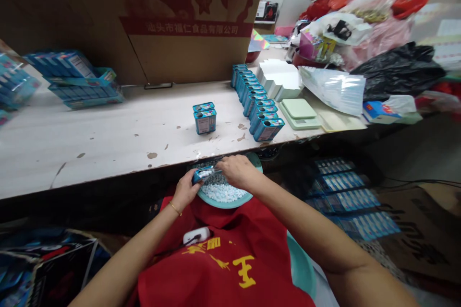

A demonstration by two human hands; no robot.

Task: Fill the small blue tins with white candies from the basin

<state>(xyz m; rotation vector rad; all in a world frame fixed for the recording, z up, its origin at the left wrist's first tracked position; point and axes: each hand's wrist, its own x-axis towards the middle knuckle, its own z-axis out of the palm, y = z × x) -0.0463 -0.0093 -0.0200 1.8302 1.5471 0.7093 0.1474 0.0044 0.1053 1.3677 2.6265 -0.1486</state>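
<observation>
**Below the white table [108, 139], over the green bowl [225, 205], your left hand [187, 189] holds a blue tin [197, 175]**

Ahead of both hands, the table runs wide and flat, so tins can stand up on it. Well past your hands, a big cardboard box [90, 19] stands like a wall.

Right under your hands is the bowl, close to your body. That seems a good spot, since bits that fall should land in it.

Ahead and to the right of your right hand [236, 170], a row of blue tins [254, 100] stands in a tidy line, perhaps to save room. Just past the row sits a green scale [298, 111], near enough to reach. Straight ahead of your hands, two tins [205, 122] stand together, apart from the row.

Your left hand is curled around its tin, which tips toward your right hand, so its open side is easy to get at. Your right fingers are pinched narrow just beside that opening; I cannot tell what they hold.

Smallest are the white bits [221, 193], heaped in the bowl, with some showing in the tin.
</observation>
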